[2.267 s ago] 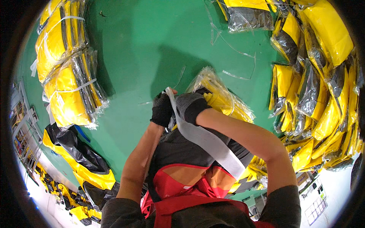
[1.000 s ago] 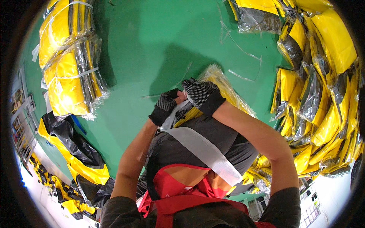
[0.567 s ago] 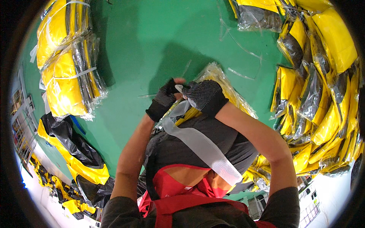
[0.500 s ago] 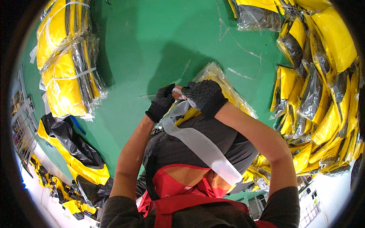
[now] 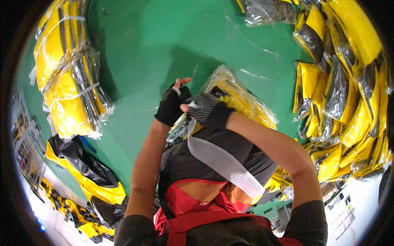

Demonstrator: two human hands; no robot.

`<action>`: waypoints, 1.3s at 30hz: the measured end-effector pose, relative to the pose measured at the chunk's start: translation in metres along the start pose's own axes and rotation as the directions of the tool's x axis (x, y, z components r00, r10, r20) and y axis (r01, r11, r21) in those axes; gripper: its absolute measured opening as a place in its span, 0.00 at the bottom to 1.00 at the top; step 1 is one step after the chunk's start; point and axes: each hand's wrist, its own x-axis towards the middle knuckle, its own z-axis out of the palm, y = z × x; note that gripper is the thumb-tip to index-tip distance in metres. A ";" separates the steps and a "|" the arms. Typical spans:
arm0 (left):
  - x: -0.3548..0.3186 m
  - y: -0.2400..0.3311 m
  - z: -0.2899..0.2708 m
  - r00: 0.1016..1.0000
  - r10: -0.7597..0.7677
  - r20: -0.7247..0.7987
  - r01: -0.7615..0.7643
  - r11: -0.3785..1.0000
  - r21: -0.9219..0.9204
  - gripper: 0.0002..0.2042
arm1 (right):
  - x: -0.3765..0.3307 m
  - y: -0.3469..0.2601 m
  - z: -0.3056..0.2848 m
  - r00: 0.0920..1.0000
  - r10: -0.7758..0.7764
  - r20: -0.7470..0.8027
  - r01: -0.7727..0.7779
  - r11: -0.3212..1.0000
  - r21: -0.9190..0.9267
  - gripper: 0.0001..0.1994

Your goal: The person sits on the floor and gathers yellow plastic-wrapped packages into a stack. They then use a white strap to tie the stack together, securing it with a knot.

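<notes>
Both my hands wear black fingerless gloves and are close together over a bundle of yellow-and-black folded goods point(image 5: 242, 102) in clear plastic. A flat white plastic strap point(image 5: 217, 152) drops from under my right hand point(image 5: 207, 110) and trails across my lap. My right hand is closed on this strap, knuckles up. My left hand point(image 5: 171, 104), just left of it, is curled with one finger stretched out; a bit of the white strap shows across its fingers. The crossing of the strap between the hands is mostly hidden.
Strapped yellow bundles point(image 5: 67, 86) stand at the left on the green floor point(image 5: 135, 53). A black-and-yellow sheet point(image 5: 88, 172) lies nearer me. Many plastic-wrapped yellow packs point(image 5: 349, 98) are piled at the right. Thin clear plastic strips point(image 5: 254, 74) lie ahead.
My right hand has turned and shifted slightly left and down; one left finger now stretches out. The strap's loose loop is drawn in under my right hand. The view has shifted a little.
</notes>
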 end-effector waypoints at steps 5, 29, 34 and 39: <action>0.049 -0.053 -0.048 0.957 0.268 -0.108 -0.166 0.817 0.551 0.13 | -0.019 -0.005 0.037 0.983 -0.012 -0.181 -0.035 0.967 -0.253 0.18; -0.091 -0.013 0.111 0.608 -0.062 0.791 -0.656 -0.601 0.457 0.13 | -0.276 0.088 0.142 0.465 0.356 -0.810 -0.309 0.923 0.228 0.33; -0.072 -0.069 0.106 0.347 0.127 0.929 -0.725 -0.593 0.352 0.24 | -0.196 0.102 0.165 -0.152 -0.067 -0.986 -0.401 0.916 -0.001 0.29; -0.057 -0.088 0.082 0.473 0.047 0.880 -0.613 -0.700 0.367 0.18 | -0.192 0.113 0.166 0.001 -0.062 -0.998 -0.381 0.923 -0.057 0.23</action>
